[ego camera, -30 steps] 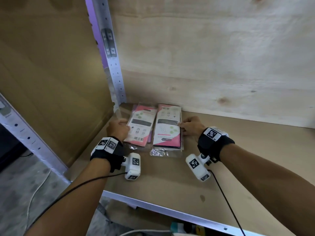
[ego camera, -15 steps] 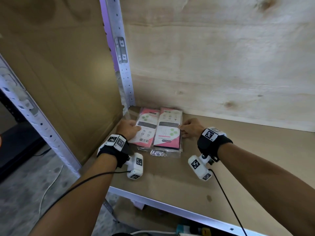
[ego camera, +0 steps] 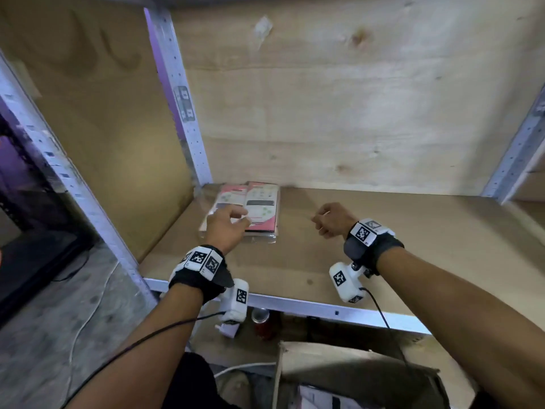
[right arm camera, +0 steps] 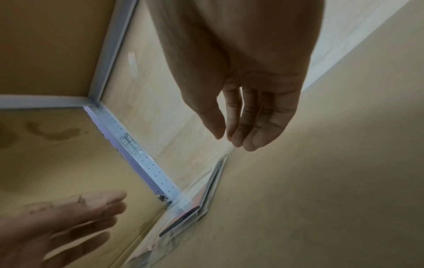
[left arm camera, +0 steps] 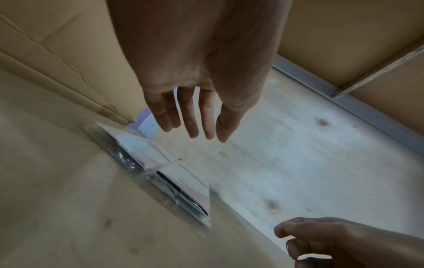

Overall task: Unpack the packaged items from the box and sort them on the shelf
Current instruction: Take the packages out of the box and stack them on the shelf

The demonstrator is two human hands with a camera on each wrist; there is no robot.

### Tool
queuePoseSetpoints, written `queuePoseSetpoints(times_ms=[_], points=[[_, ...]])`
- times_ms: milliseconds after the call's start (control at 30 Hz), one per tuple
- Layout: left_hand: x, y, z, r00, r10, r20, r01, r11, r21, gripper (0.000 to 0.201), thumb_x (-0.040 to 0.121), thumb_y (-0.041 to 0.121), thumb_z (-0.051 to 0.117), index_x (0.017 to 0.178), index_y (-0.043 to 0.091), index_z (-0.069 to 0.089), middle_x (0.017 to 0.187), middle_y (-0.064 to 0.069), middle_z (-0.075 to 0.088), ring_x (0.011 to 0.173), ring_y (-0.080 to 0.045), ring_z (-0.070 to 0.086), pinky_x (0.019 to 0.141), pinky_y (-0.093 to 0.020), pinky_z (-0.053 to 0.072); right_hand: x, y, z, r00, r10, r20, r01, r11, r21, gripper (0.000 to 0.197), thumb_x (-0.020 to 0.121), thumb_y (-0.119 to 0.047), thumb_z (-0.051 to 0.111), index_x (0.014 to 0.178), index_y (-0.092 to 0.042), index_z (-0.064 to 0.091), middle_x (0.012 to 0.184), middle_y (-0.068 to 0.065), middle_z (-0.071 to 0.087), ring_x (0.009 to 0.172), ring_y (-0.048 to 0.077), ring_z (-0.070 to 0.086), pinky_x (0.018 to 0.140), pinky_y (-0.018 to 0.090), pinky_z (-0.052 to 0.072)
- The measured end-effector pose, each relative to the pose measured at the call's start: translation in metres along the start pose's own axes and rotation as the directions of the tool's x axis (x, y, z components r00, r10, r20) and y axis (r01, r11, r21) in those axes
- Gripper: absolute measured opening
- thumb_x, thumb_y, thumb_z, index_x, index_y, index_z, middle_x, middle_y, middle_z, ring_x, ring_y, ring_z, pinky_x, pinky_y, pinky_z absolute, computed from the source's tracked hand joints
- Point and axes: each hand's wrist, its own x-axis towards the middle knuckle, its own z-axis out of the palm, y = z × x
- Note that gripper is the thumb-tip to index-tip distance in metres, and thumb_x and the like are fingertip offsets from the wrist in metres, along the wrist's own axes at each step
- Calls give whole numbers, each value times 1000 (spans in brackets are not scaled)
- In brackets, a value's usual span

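I'm seeing both hands, left [ego camera: 225, 228] and right [ego camera: 331, 219], lifting off the pink-and-white plastic-wrapped packets [ego camera: 247, 209], fingers loose, empty. Packets staying at the brown wooden shelf's [ego camera: 383, 246] back-left corner; placement done.

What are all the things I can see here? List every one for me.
Packaged items: two, pink and white in clear wrap, side by side in the shelf's back left corner.
Shelf: one, brown board with pale metal frame.
Cardboard box: one, brown, open, on the floor below.
Can: one, red, under the shelf.
Wrist cameras: two, white.
Left hand: empty, fingers relaxed, above the packages.
Right hand: empty, loosely curled, right of them.
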Motion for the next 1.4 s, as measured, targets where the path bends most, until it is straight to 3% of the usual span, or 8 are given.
queuePoseSetpoints(times_ms=[267,433,633,800,1067,1200,1300,1400], points=[[-101,46,31,984,94,150,-52,963,-263,13,90,16,72,85,28,72,88,13,71,79,8,62,83,-15,46,-119,31,-45,995,-89,51,86,994,65,11,97,-9,57,86,-8,55,66,10,58,47,18,53,45,24,49],[-167,58,59,935,104,340,-3,959,-284,5,93,20,70,92,24,74,84,6,72,80,-4,66,83,-25,51,-190,64,-53,987,-109,119,104,994,42,12,96,-8,57,84,-10,55,74,13,60,60,23,55,52,27,50],[-223,39,107,826,39,563,91,975,-201,7,93,18,68,96,16,74,84,-2,72,75,-13,64,77,-28,55,-234,127,-35,978,-1,207,2,1000,-2,20,97,-6,54,79,-11,60,66,6,61,47,13,58,44,22,49],[-256,-8,152,690,-54,722,123,992,-43,7,93,17,67,96,17,74,87,-4,73,75,-14,68,70,-21,56,-241,187,-12,933,148,328,-125,988,-91,11,99,-6,52,95,-3,63,76,9,64,59,17,60,61,29,54],[-271,-89,214,517,-411,751,347,903,255,22,96,14,64,75,15,69,72,0,67,63,-18,64,64,-31,59,-217,266,40,839,373,396,-311,926,-213,16,99,-9,53,108,-2,63,79,9,66,62,17,64,52,23,55],[-266,-110,230,423,-544,725,524,799,294,34,101,5,49,68,9,48,80,-14,60,53,-21,45,48,-28,42,-199,296,70,797,455,397,-358,886,-296,15,98,-15,56,103,-4,65,85,11,68,64,19,63,67,33,57],[-263,-123,234,417,-600,683,551,764,335,24,99,11,56,76,3,54,84,-16,64,56,-25,53,54,-31,48,-191,311,85,777,498,385,-372,857,-356,19,97,-16,57,100,1,67,93,17,70,67,24,63,81,42,57],[-268,-140,236,449,-621,643,483,773,410,27,95,19,65,100,-7,68,93,-16,73,76,-31,72,72,-39,62,-187,322,102,766,515,384,-344,834,-432,32,99,-17,53,110,10,67,111,23,69,96,37,67,94,44,53]])
